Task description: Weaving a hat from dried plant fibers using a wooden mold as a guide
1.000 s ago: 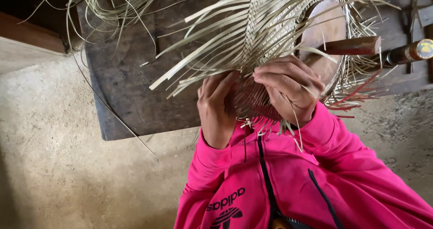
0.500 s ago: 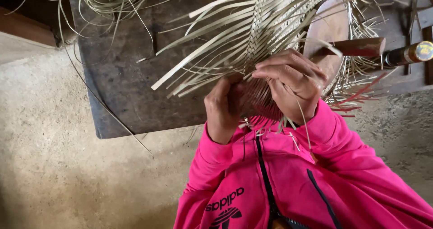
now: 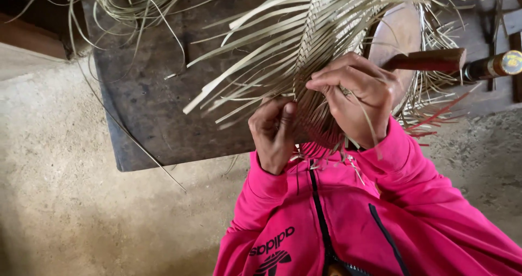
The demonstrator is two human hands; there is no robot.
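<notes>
A half-woven piece of pale palm strips (image 3: 315, 53) is held up against my chest, its long loose ends fanning out to the left and upward. My left hand (image 3: 274, 132) pinches the woven lower edge between thumb and fingers. My right hand (image 3: 359, 96) is closed over the strips on the right side of the weave, with a thin strand running across its fingers. Both sleeves are bright pink (image 3: 391, 200). The bottom of the weave is darker and partly hidden behind my hands.
A dark wooden board (image 3: 157, 107) lies on the sandy floor (image 3: 70, 211) beneath the strips. A round wooden disc (image 3: 399, 31), a wooden-handled tool (image 3: 429, 60) and a dark cylinder with a yellow band (image 3: 497, 65) sit at the right. More loose strips (image 3: 114, 4) trail at top left.
Both hands have shifted slightly up and to the right with the weave. My right hand's fingers have worked over the strips and the loose ends have swung a little.
</notes>
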